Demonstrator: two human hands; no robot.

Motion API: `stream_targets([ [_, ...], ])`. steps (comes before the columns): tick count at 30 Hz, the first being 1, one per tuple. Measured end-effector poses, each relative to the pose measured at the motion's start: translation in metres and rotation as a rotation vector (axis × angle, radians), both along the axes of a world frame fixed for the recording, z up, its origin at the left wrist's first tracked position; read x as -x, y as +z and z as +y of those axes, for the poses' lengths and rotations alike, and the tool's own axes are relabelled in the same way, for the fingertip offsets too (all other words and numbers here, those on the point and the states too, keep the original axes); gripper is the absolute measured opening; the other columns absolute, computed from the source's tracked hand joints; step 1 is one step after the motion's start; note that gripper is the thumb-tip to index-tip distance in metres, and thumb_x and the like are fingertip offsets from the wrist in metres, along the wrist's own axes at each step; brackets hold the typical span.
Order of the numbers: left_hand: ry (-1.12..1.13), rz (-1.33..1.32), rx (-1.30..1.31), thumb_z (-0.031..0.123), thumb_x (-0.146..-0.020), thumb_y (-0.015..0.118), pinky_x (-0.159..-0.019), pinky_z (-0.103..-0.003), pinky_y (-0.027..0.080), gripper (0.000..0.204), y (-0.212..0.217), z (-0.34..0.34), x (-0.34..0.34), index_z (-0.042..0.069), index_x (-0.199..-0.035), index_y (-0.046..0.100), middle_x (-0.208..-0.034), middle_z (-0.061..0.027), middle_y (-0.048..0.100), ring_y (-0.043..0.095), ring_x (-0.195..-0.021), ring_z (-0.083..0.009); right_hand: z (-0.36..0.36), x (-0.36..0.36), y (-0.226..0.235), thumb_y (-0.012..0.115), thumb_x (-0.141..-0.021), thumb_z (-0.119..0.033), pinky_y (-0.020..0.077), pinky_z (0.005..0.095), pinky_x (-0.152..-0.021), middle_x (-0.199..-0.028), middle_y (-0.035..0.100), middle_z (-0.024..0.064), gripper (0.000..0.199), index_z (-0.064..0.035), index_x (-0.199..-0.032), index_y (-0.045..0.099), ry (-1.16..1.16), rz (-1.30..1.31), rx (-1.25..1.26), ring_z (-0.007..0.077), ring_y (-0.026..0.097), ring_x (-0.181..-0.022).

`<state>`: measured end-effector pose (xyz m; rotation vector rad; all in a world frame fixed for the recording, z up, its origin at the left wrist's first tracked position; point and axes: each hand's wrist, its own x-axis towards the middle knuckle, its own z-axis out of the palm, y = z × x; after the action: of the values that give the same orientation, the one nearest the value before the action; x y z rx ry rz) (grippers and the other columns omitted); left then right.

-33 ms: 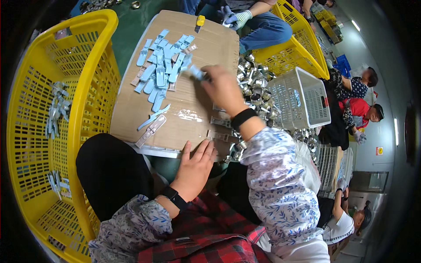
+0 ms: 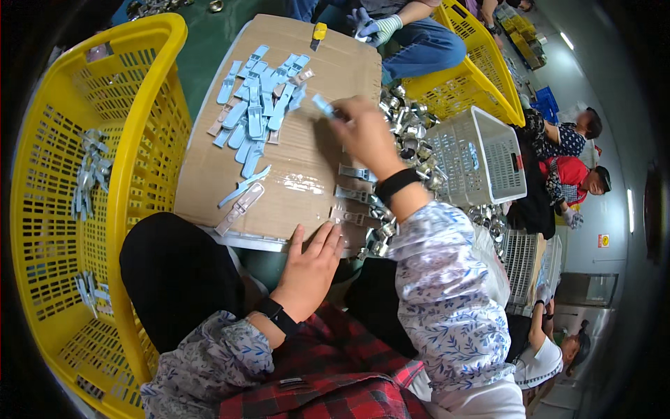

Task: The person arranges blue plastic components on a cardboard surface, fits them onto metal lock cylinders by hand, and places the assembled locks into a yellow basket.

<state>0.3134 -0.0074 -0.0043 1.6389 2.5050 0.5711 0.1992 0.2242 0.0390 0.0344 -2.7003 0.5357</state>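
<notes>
My right hand [image 2: 363,136] is over the right part of a cardboard sheet [image 2: 300,160], its fingertips closed on a light-blue plastic handle-like piece [image 2: 323,105], blurred by motion. To its left lies a loose pile of similar light-blue pieces [image 2: 255,120], with a few greyish-pink ones among them. My left hand [image 2: 307,269] lies flat at the cardboard's near edge, fingers spread, holding nothing. Just right of its fingertips is a greyish-pink piece [image 2: 347,216]. Beyond it, two light-blue pieces [image 2: 356,172] lie in a row along the right edge. A clear-looking pale piece [image 2: 239,209] rests near the front left.
Shiny round metal parts [image 2: 408,129] are heaped along the right edge beside a white crate [image 2: 481,157]. A yellow basket [image 2: 129,202] stands at left. Another yellow basket [image 2: 481,59] is behind. A yellow cutter [image 2: 319,33] lies at the far edge, near a co-worker's gloved hand [image 2: 382,30].
My right hand has moved right, away from the pile, carrying the light-blue plastic piece with it. My left hand has stayed in place.
</notes>
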Motion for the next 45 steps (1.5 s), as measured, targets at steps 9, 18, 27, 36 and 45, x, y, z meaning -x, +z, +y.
stream_targets([
  [9,-0.04,-0.025,0.043,0.015,-0.09,0.048,-0.115,-0.06,0.021,0.047,0.007,0.003,0.0,0.002,-0.135,0.053,-0.149,-0.0117,0.043,0.033,-0.143,-0.0251,0.076,-0.034,-0.007,0.071,-0.083,-0.011,0.0502,0.0394,-0.075,-0.094,0.063,0.0148,0.019,-0.0028,-0.1,0.069,-0.178,-0.274,-0.011,0.0332,0.063,-0.085],
  [18,-0.058,-0.055,0.075,0.015,-0.091,0.046,-0.116,-0.06,0.017,0.049,0.014,0.002,0.004,0.001,-0.138,0.05,-0.15,-0.013,0.042,0.032,-0.144,-0.0265,0.071,-0.037,-0.019,0.07,-0.081,-0.011,0.0509,0.0442,-0.073,-0.093,0.061,0.0131,0.013,-0.0059,-0.093,0.067,-0.129,-0.195,0.025,0.0365,0.063,-0.083],
  [27,-0.065,-0.056,0.076,0.015,-0.091,0.046,-0.116,-0.061,0.017,0.049,0.013,0.002,0.004,0.001,-0.138,0.05,-0.151,-0.0134,0.041,0.032,-0.144,-0.0268,0.065,-0.035,-0.016,0.071,-0.08,-0.013,0.0516,0.0444,-0.071,-0.09,0.061,0.011,0.014,-0.01,-0.094,0.069,-0.165,-0.201,-0.039,0.0343,0.064,-0.082],
  [36,-0.071,-0.063,0.091,0.016,-0.091,0.046,-0.116,-0.06,0.017,0.05,0.016,0.002,0.005,0.001,-0.139,0.049,-0.151,-0.0131,0.04,0.031,-0.145,-0.0267,0.066,-0.032,-0.021,0.071,-0.079,-0.014,0.0524,0.0434,-0.072,-0.09,0.062,0.0091,0.014,-0.0115,-0.093,0.07,-0.162,-0.19,-0.087,0.0327,0.064,-0.083],
  [45,-0.083,-0.054,0.131,0.016,-0.091,0.046,-0.116,-0.06,0.017,0.051,0.018,0.002,0.007,0.001,-0.14,0.048,-0.152,-0.013,0.04,0.03,-0.145,-0.0266,0.063,-0.029,-0.026,0.073,-0.075,-0.009,0.0519,0.042,-0.075,-0.089,0.062,0.0078,0.014,-0.009,-0.088,0.069,-0.122,-0.143,-0.143,0.0307,0.062,-0.089],
])
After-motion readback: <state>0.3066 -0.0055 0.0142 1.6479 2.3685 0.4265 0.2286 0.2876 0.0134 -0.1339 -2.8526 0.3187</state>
